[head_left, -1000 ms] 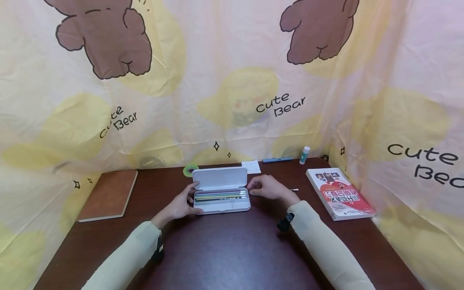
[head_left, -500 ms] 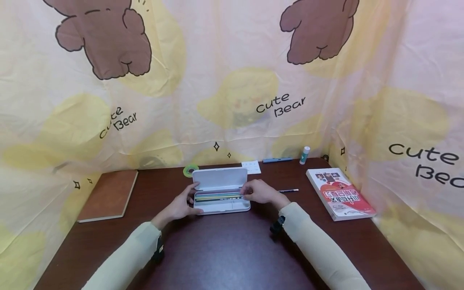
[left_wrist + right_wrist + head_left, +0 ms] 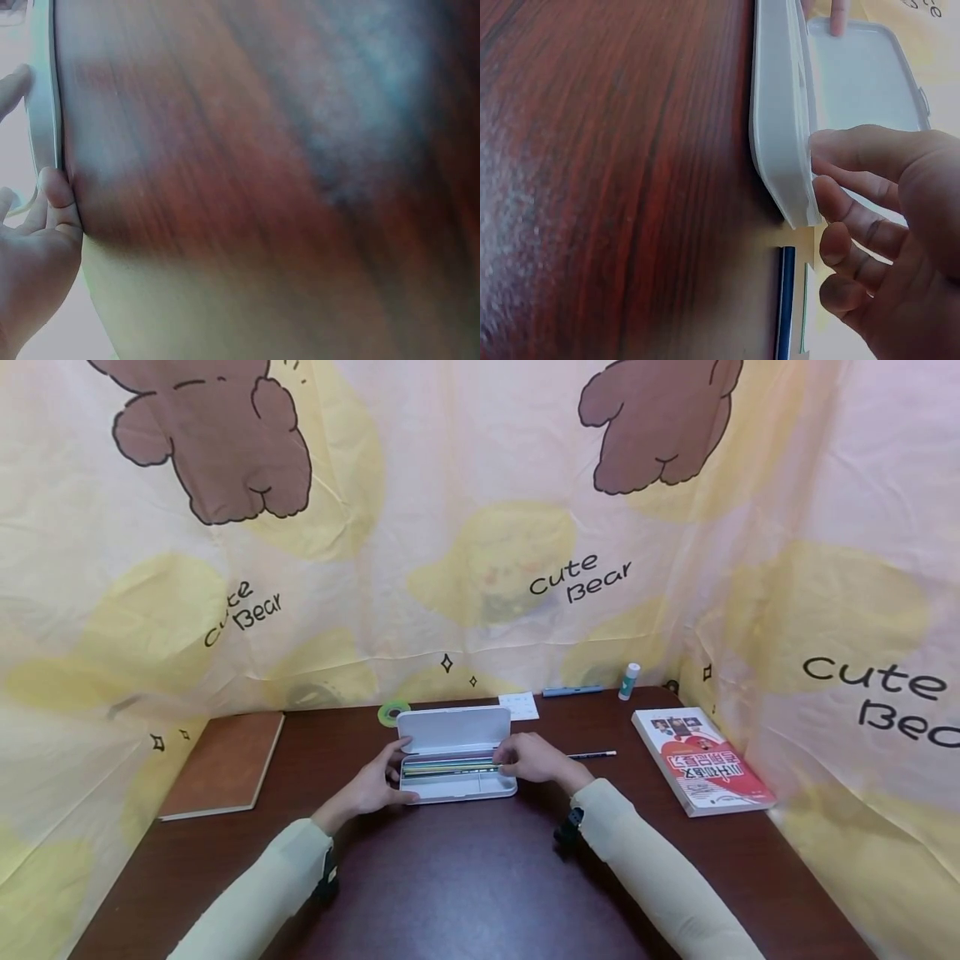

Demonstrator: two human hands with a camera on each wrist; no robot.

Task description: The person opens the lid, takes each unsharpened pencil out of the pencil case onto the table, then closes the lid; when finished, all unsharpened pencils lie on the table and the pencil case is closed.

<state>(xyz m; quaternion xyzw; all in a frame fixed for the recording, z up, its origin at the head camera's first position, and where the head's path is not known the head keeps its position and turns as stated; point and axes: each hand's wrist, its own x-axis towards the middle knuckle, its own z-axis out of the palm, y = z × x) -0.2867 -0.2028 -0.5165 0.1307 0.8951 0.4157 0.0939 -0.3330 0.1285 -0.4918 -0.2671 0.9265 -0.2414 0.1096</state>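
Note:
A white pencil case (image 3: 438, 789) lies with its lid (image 3: 453, 731) raised toward the back. Several pencils (image 3: 450, 767) rest side by side in its rear compartment. My left hand (image 3: 373, 779) grips the left end of the case, thumb at the front edge and fingers at the back. At the right end, my right hand (image 3: 536, 758) reaches over the rim with bent fingers, its fingertips at the ends of the pencils. In the right wrist view the thumb and index tips pass behind the case wall (image 3: 780, 112), so I cannot tell whether they pinch a pencil.
A dark pencil (image 3: 597, 754) lies on the table right of my right hand. Behind are green tape (image 3: 390, 713), a white paper (image 3: 525, 706), a blue pen (image 3: 572, 691) and a glue stick (image 3: 628, 682). A brown notebook (image 3: 225, 764) lies left, a red-and-white book (image 3: 701, 762) right.
My right hand has moved left from beside the case to over the pencil ends, uncovering more of the dark pencil on the table. The left hand and the case have stayed put.

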